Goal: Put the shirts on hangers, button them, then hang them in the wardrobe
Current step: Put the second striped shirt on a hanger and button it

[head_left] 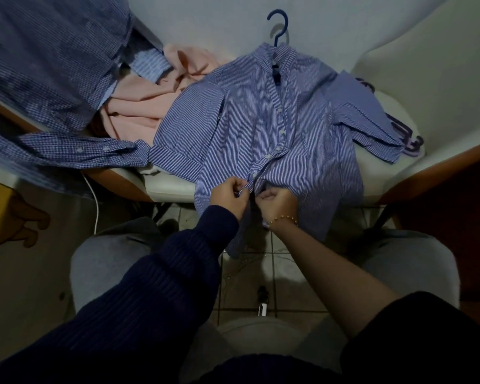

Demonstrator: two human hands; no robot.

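The left hand, in a navy sleeve, pinches the edge of one front panel between thumb and curled fingers. The right hand, with a beaded bracelet at the wrist, pinches the facing panel just beside it. The 2 hands nearly touch at the lower placket, and the button itself is hidden between them.

The striped shirt lies face up on the white table, with its hem hanging over the near edge toward the person's lap. It is already on the blue hanger, whose hook pokes out past the collar. A row of white buttons above the hands looks fastened, so buttoning appears close to done on this 1 shirt.

The cloth looks thin, light and limp. It will bunch and slide wherever it is pulled, so the fingers do best close to the buttonhole, keeping the placket taut. To carry it, the hook is the place to grip, since the fabric gives no firm hold.

To the left lie a crumpled pink garment and a checked shirt. Spare purple hangers peek out from under the right sleeve.
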